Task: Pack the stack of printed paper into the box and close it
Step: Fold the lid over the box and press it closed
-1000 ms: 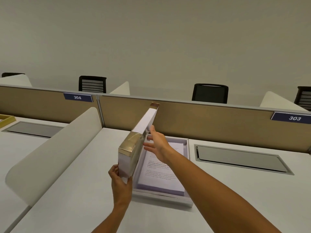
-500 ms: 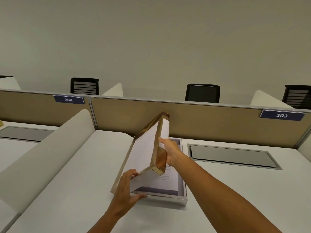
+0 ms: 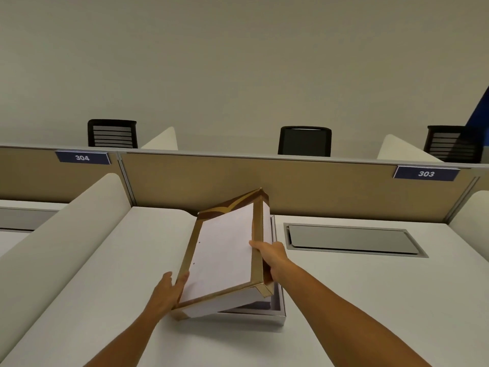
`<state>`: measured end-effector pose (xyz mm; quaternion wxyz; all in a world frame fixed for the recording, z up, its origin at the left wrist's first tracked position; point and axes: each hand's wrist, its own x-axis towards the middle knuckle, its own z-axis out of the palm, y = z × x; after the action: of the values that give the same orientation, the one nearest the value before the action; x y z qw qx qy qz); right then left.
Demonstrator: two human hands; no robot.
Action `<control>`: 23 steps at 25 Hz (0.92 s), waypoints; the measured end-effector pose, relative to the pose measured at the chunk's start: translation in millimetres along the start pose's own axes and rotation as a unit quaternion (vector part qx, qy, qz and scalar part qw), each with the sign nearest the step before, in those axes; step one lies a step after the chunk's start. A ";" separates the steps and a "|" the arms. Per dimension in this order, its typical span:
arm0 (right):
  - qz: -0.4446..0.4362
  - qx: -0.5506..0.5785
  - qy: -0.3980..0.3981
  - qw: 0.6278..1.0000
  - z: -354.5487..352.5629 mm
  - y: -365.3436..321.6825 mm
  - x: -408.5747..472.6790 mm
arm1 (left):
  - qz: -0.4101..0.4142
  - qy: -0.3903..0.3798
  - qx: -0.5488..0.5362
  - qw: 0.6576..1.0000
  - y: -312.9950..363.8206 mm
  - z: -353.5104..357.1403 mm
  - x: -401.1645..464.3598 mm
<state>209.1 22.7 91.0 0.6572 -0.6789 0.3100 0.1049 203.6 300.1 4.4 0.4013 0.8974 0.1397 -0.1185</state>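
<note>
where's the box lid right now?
In the head view the box lid sits centre frame, tilted over the open box base on the white desk, left hand on its near-left edge and right hand on its right edge.

Lid (image 3: pixel 225 254): no longer on edge beside the box (image 3: pixel 277 317); now tipped top face up, slanting over the box, left side lower. Left hand (image 3: pixel 169 290): shifted from the near corner to the left rim. Right hand (image 3: pixel 271 256): now grips the right rim (thumb on top). Printed paper: now covered by the lid, no longer seen.
</note>
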 end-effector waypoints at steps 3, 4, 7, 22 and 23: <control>-0.010 -0.003 0.012 1.000 -8.9 8.2 8.6 | -0.027 -0.027 -0.008 0.999 10.2 7.2 15.4; -0.013 -0.012 0.019 1.000 -11.6 11.3 11.6 | -0.028 -0.024 -0.013 0.999 14.0 9.5 19.3; -0.011 -0.067 0.050 0.996 -18.7 21.2 20.7 | -0.010 -0.016 0.003 1.000 23.0 14.2 27.3; -0.059 -0.296 0.141 0.943 -11.6 58.3 40.0 | 0.083 0.019 0.105 0.991 23.2 29.0 29.8; -0.086 -0.312 0.136 0.936 -10.2 61.1 41.0 | 0.083 0.019 0.118 0.989 23.5 29.8 30.3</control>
<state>204.4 4.8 19.0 0.3708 -0.8816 0.2883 0.0456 237.0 267.4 -8.7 0.2978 0.9492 0.0577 -0.0834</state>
